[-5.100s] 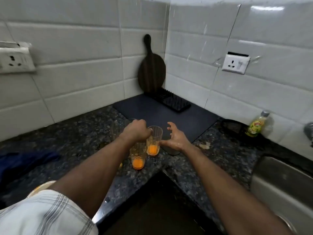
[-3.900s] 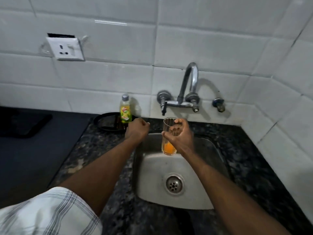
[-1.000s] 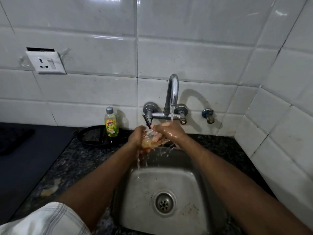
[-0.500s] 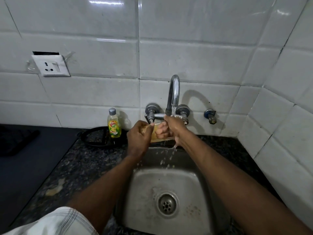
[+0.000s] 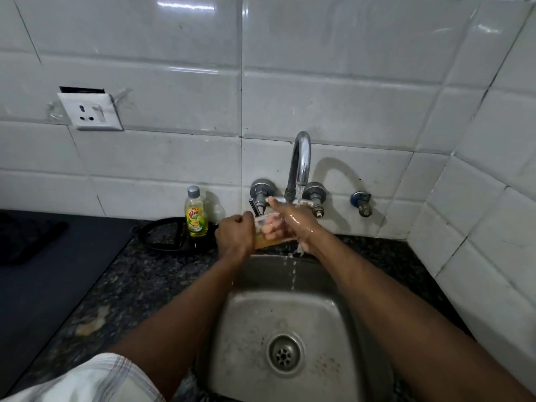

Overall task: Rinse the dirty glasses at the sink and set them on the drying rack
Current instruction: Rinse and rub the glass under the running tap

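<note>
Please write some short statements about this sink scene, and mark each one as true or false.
Water runs from the curved chrome tap onto the right hand. True.
The clear drinking glass stands on the bottom of the steel sink. False: both hands hold it up under the tap.
The yellow dish-soap bottle stands left of the sink. True.
The left hand turns a tap handle. False: it grips the glass.

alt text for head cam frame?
Two hands hold a glass with orange residue under the running tap over a steel sink; the left hand grips it, fingers of the right hand show through it. A soap bottle stands on the counter left of the tap.
</note>
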